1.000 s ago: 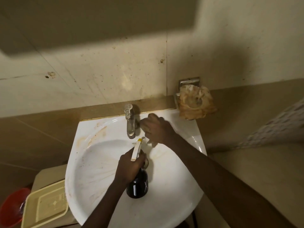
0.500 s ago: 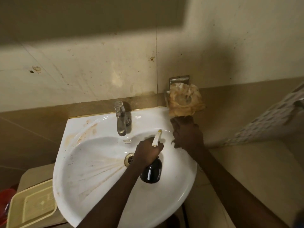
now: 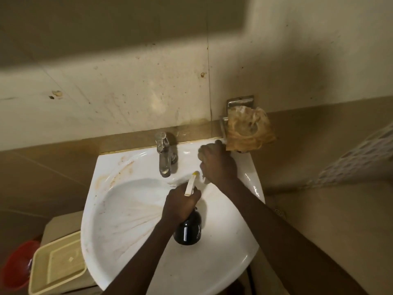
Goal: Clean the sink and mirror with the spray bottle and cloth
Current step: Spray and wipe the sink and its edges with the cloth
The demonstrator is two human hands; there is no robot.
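While the left hand (image 3: 180,204) gripped the black spray bottle (image 3: 188,228) over the white sink (image 3: 223,269) basin, nozzle aimed at the back rim, the right hand (image 3: 217,162) clutched a cloth (image 3: 201,155) against that rim, just right of the faucet (image 3: 163,156).

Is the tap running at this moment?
Off, as far as visible: no stream falls from the tap spout into the sink. Its handle position is not clear enough to confirm.
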